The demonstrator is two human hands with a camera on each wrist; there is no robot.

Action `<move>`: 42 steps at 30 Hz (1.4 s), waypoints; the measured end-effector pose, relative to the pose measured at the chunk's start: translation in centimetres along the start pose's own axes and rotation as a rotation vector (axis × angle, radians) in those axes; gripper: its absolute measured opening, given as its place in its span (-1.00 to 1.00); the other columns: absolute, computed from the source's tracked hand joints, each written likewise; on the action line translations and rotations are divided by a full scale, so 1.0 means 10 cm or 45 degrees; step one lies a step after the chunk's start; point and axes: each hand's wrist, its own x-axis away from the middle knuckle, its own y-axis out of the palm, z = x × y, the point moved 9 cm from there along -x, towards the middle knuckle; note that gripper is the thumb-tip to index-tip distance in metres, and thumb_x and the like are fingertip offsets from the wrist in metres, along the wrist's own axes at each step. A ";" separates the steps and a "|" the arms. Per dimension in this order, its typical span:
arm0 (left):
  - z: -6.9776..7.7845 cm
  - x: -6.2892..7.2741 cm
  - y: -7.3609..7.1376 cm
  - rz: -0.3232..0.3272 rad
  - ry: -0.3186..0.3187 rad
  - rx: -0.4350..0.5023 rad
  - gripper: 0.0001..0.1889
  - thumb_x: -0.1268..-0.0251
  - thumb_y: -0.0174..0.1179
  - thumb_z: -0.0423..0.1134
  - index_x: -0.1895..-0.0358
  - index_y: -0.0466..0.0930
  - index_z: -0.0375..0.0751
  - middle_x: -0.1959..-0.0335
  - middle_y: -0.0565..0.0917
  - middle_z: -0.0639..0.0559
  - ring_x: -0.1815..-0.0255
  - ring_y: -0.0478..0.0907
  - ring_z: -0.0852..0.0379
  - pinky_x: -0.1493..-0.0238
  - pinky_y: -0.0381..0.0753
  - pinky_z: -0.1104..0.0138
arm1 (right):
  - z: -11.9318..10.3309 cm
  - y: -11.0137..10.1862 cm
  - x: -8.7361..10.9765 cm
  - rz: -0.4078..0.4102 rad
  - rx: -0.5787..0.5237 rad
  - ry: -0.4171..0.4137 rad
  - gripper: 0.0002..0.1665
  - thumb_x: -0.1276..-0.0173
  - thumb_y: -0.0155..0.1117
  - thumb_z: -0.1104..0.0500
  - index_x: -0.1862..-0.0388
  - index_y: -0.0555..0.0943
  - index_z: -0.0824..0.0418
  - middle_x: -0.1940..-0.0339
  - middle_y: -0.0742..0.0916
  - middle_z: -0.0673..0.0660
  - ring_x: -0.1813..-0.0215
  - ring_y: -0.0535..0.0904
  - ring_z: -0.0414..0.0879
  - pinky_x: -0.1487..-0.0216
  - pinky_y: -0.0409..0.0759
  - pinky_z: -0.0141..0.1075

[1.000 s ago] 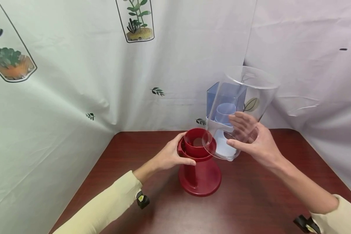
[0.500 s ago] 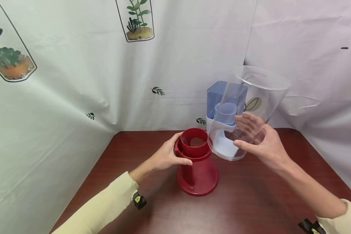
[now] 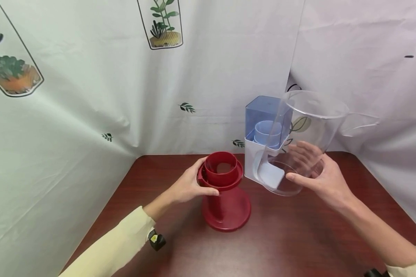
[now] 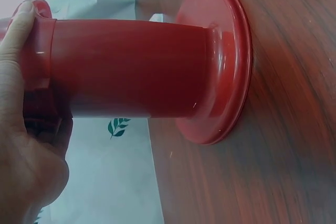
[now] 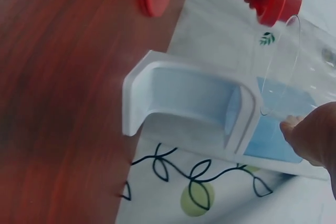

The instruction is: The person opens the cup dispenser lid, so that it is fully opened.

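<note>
In the head view a glossy red stand (image 3: pixel 227 209) has a wide round base, a column and a ringed cup-like top with an open centre. My left hand (image 3: pixel 188 184) grips its top ring from the left, thumb along the near side. The left wrist view shows the red column (image 4: pixel 131 69) from the side, its round base seemingly on the table. My right hand (image 3: pixel 326 179) holds a clear, tapered plastic container (image 3: pixel 313 123), tilted and raised above the table to the right of the stand. Its wide rim faces up.
Behind the clear container stands a white dispenser (image 3: pixel 254 159) with a translucent blue top (image 3: pixel 263 107). The dark red wooden table (image 3: pixel 263 246) ends at a hung white cloth (image 3: pixel 211 77) with printed plants.
The red stand and my left hand have shifted left. My right hand has carried the clear container right and lately a little down, widening the gap between the two and uncovering more of the dispenser.
</note>
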 end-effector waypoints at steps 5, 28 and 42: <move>-0.04 0.06 -0.11 0.027 -0.002 -0.007 0.04 -0.02 0.69 -0.08 -0.59 0.25 0.03 -0.42 0.52 0.08 -0.36 0.52 0.02 -0.14 0.74 0.15 | 0.14 -0.12 0.08 0.026 -0.066 0.016 -0.07 -0.26 0.38 0.65 -0.56 0.34 0.22 -0.39 0.67 -0.01 -0.38 0.60 -0.24 -0.30 0.53 -0.48; -0.28 0.33 -0.64 0.133 -0.059 -0.022 -0.04 -0.10 0.65 -0.24 -0.55 0.28 -0.04 -0.40 0.52 0.00 -0.33 0.52 -0.10 -0.12 0.74 0.17 | 0.82 -0.80 0.42 0.202 0.283 0.230 -0.04 -0.32 0.49 0.46 -0.61 0.26 0.21 -0.27 0.69 -0.26 -0.26 0.59 -0.50 -0.17 0.46 -0.69; -0.39 0.44 -0.89 0.197 -0.096 -0.072 -0.04 -0.12 0.65 -0.20 -0.57 0.27 -0.06 -0.41 0.52 -0.10 -0.29 0.54 -0.08 -0.11 0.73 0.23 | 1.09 -1.04 0.56 0.238 0.377 0.301 -0.07 -0.38 0.49 0.39 -0.60 0.20 0.21 -0.22 0.64 -0.36 -0.21 0.54 -0.61 -0.15 0.45 -0.70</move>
